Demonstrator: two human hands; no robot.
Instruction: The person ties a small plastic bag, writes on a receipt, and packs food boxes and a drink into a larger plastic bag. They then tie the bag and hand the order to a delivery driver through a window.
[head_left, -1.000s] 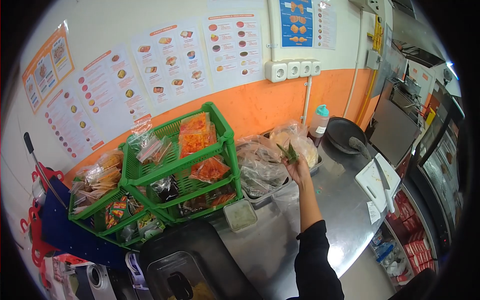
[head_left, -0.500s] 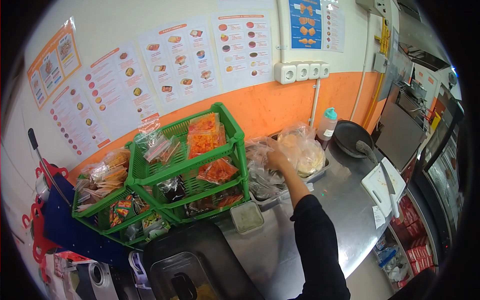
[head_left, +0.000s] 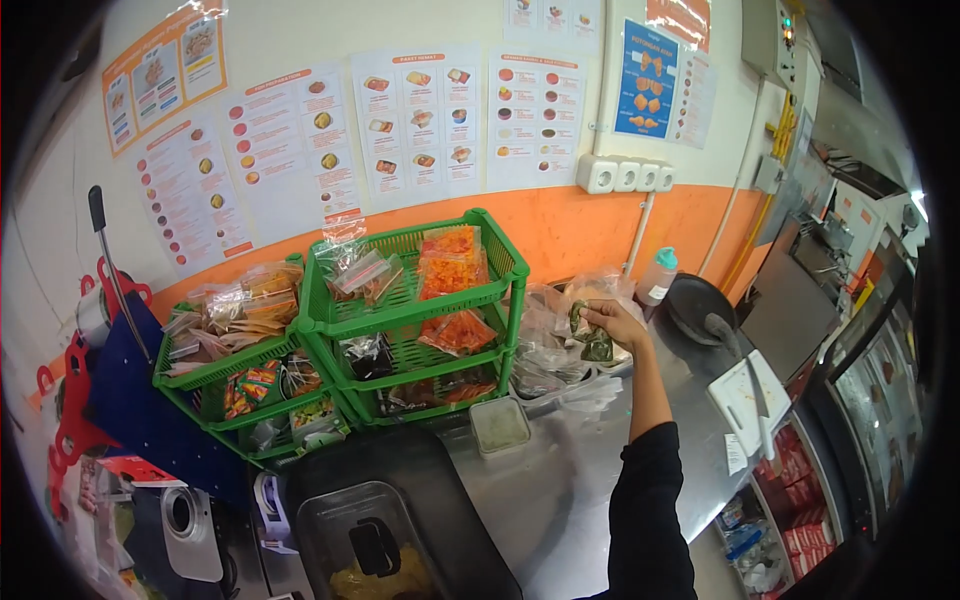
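My right hand [head_left: 618,325], at the end of a black sleeve, pinches a small clear bag with dark green contents [head_left: 597,342]. It is raised over a metal tray [head_left: 572,392] filled with clear plastic bags [head_left: 545,325]. Left of the tray stands a green tiered basket rack [head_left: 420,305] with bags of orange pieces [head_left: 450,262] on its upper level. A small square container [head_left: 499,426] with a pale lid or contents sits in front of the rack. My left hand is outside the view.
A teal-capped bottle [head_left: 657,277] and a black pan [head_left: 700,305] stand right of the tray. A knife lies on a white cutting board [head_left: 748,400]. A black lidded container [head_left: 400,500] is at the front, and green baskets [head_left: 235,350] stand left.
My right hand has come up out of the bags in the tray and now holds the dark green bag. The camera view has shifted, so the rack appears farther right and lower.
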